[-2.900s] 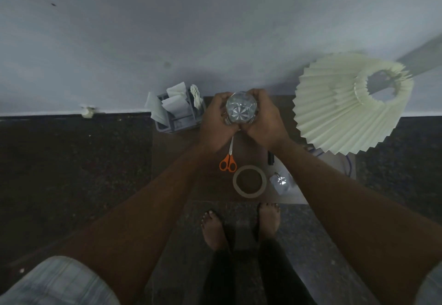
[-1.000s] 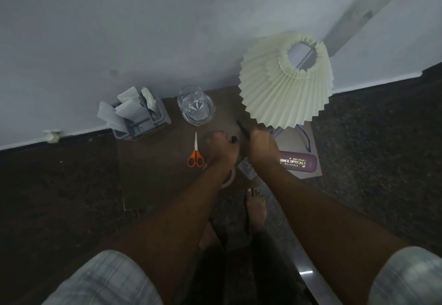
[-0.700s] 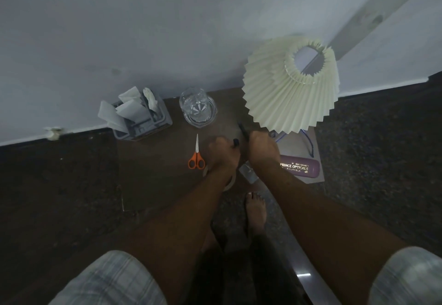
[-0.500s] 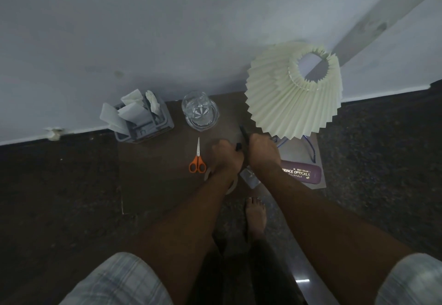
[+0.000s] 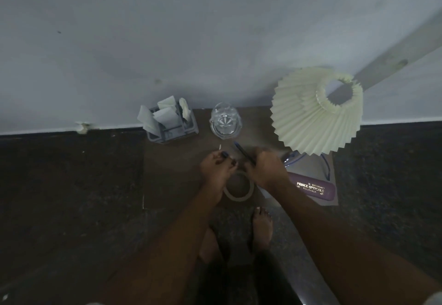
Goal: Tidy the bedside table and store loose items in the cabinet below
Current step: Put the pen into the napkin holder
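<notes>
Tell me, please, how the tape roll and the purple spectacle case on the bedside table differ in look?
The tape roll is a pale, open ring lying flat; the purple spectacle case is a closed oblong. The case carries gold lettering; the roll shows none. The roll lies partly under the left hand; the case lies clear of both hands. Both rest near the table's front edge.

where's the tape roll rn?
Head view: the tape roll lies flat at the table's front edge, just below both hands, left of the purple glasses case.

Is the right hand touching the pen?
Touching. The head view shows the right hand closed around the dark pen, whose tip sticks out above the fingers.
</notes>
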`<state>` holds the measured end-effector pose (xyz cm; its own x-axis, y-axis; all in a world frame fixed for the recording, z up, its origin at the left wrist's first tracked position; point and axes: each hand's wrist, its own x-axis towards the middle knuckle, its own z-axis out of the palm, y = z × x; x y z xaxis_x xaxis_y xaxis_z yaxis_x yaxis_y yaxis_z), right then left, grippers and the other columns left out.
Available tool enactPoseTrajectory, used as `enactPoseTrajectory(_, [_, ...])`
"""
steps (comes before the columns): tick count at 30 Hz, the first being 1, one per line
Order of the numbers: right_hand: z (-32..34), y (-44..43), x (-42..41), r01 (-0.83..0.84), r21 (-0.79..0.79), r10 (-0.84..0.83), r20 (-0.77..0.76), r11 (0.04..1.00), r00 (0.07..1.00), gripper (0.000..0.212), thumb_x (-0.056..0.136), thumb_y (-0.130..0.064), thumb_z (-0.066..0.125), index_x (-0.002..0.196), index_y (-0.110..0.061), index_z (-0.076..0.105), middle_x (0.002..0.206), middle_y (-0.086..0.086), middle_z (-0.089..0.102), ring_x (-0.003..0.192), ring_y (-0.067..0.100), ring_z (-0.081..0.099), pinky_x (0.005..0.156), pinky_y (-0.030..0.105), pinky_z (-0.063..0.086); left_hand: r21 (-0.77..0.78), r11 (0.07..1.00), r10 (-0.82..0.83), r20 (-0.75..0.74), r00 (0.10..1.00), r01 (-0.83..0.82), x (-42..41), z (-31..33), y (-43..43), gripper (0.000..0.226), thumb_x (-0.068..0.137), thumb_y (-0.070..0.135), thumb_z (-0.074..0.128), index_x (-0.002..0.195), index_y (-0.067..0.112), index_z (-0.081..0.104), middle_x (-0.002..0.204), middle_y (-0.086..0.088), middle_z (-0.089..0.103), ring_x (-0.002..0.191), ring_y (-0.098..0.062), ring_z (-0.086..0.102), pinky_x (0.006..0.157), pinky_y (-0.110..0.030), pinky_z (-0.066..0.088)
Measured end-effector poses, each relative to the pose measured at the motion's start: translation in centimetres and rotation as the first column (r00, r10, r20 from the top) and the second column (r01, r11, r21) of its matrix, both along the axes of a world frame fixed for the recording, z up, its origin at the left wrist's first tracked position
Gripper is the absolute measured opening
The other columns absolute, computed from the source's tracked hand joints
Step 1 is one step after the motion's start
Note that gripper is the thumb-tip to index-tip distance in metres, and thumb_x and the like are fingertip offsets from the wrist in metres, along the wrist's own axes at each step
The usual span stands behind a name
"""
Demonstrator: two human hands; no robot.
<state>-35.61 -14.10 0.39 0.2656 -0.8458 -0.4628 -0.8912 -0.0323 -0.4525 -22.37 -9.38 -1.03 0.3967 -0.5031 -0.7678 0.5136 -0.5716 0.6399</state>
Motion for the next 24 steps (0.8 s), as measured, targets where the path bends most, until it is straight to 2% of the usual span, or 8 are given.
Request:
enactPoseTrajectory(2, [0.1,0.3,0.8,0.012,0.023,-0.014,0.115,1.000,0.993,0.018,0.086,-0.024,0.068,0.095,-0.008,0.064,0.092,0.014,0.068,0.090,0.036,0.065,0.075,0.035,0.046,-0.057,0.995,0.080,-0.093,0.992,-0.086,1.5,1.1,0.4,0.013,0.095,-0.009,0.059,0.102,0.002,0.056,0.085,-0.011,0.062,0.071,-0.022,0.070,0.074,-0.033,0.063])
enactPoseTrajectory(4, [0.2,0.7,1.7,0.038,0.079,-0.053,0.201,0.996,0.978,0.008,0.085,-0.017,0.068,0.086,-0.017,0.060,0.077,0.005,0.064,0.080,0.032,0.064,0.069,0.033,0.043,-0.092,0.984,0.140,-0.121,0.983,-0.152,3.0,1.9,0.6,0.019,0.096,-0.010,0.058,0.110,0.002,0.053,0.088,-0.008,0.061,0.069,-0.021,0.072,0.079,-0.036,0.062])
enactPoseTrajectory(8, [0.1,1.1,3.6,0.047,0.146,-0.091,0.314,0.988,0.945,0.017,0.089,-0.012,0.064,0.086,-0.028,0.059,0.072,-0.008,0.061,0.071,0.018,0.058,0.068,0.027,0.041,-0.153,0.964,0.193,-0.149,0.970,-0.216,6.1,3.1,1.4,0.023,0.097,-0.009,0.057,0.116,0.003,0.053,0.098,-0.013,0.063,0.085,-0.031,0.070,0.081,-0.035,0.062])
enactPoseTrajectory(12, [0.2,1.3,5.4,0.010,0.183,-0.083,0.393,0.983,0.916,0.019,0.091,-0.007,0.062,0.084,-0.024,0.064,0.075,0.004,0.070,0.069,0.015,0.062,0.069,0.028,0.046,-0.166,0.949,0.250,-0.127,0.960,-0.269,8.4,3.4,2.4,0.023,0.096,-0.006,0.059,0.116,0.005,0.055,0.094,-0.008,0.066,0.087,-0.026,0.071,0.085,-0.036,0.060])
enactPoseTrajectory(14, [0.3,1.4,6.1,-0.010,0.201,-0.077,0.419,0.980,0.905,0.027,0.092,-0.004,0.060,0.079,-0.027,0.064,0.068,-0.003,0.066,0.059,-0.002,0.058,0.062,0.015,0.045,-0.169,0.943,0.268,-0.123,0.956,-0.286,9.2,3.4,2.8,0.020,0.096,-0.006,0.060,0.112,0.006,0.058,0.095,-0.008,0.066,0.086,-0.024,0.071,0.086,-0.037,0.060])
enactPoseTrajectory(15, [0.4,1.5,6.4,-0.016,0.215,-0.080,0.429,0.977,0.900,0.031,0.092,-0.003,0.060,0.077,-0.030,0.063,0.066,-0.006,0.065,0.055,-0.005,0.056,0.059,0.010,0.043,-0.169,0.941,0.275,-0.121,0.954,-0.293,9.4,3.4,3.0,0.018,0.096,-0.006,0.060,0.108,0.008,0.059,0.096,-0.009,0.066,0.085,-0.023,0.071,0.086,-0.037,0.060])
enactPoseTrajectory(20, [0.7,1.9,7.3,-0.028,0.249,-0.098,0.480,0.968,0.872,0.032,0.093,-0.001,0.059,0.078,-0.028,0.065,0.073,0.004,0.068,0.059,0.005,0.056,0.059,0.015,0.044,-0.175,0.918,0.335,-0.138,0.932,-0.356,10.3,3.7,3.7,0.017,0.096,-0.004,0.061,0.100,0.012,0.061,0.107,-0.019,0.065,0.089,-0.029,0.072,0.083,-0.037,0.063])
enactPoseTrajectory(24, [0.5,2.1,7.4,-0.046,0.263,-0.091,0.486,0.964,0.869,0.033,0.093,0.000,0.059,0.077,-0.029,0.065,0.069,0.001,0.067,0.063,0.012,0.058,0.065,0.026,0.045,-0.186,0.904,0.355,-0.172,0.919,-0.384,10.9,3.8,4.2,0.015,0.096,-0.004,0.060,0.100,0.011,0.061,0.105,-0.021,0.067,0.094,-0.035,0.072,0.085,-0.038,0.062])
